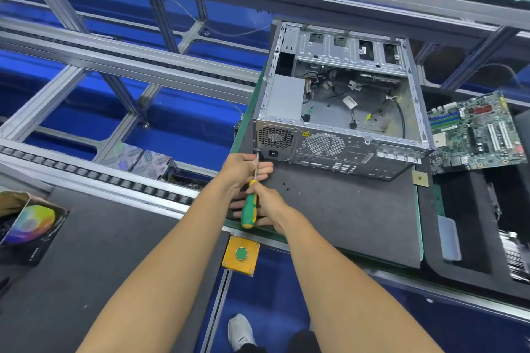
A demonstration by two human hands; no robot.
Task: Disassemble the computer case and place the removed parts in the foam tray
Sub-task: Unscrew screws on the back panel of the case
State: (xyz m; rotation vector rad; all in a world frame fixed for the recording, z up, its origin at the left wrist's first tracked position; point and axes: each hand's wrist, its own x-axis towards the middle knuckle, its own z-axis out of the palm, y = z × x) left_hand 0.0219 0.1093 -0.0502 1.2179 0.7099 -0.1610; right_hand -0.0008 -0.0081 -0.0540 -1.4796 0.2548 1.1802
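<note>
— Right hand [265, 206]?
— Closed around the green and yellow handle of a screwdriver [249, 209], low on the near side of the dark mat [344, 209].
— Left hand [243, 169]?
— Just beyond, fingers [265, 169] curled round the bare metal shaft, steadying it close to the tip.
— Tip where?
— Pressed against the near left corner of the computer case [338, 112], at the back panel, beside the honeycomb grille and the power socket. Too small to tell whether seated in a screw.
— Case itself?
— Lying on its side on the mat, open face up. Grey power supply [286, 97] in the left part, loose cables [352, 94] strewn over the bare floor, empty drive bays along the far wall.
— Anything loose on the mat?
— Two or three small dark screws [285, 186], just right of the hands, apart from the case.
— Further right?
— Green circuit board [476, 132] tilted against the right side of the case, resting over the edge of the black foam tray [470, 266]. A small square chip [420, 178] near the tray's left rim. A finned metal part [516, 255] at the tray's right edge, cut off by the frame.
— Nearer than the hands?
— Yellow box with a green button [241, 253] at the table edge. Below, a white shoe [241, 331] on blue floor.
— Far left?
— Open cardboard box [31, 223] with a rainbow disc inside, roller rails beyond.
</note>
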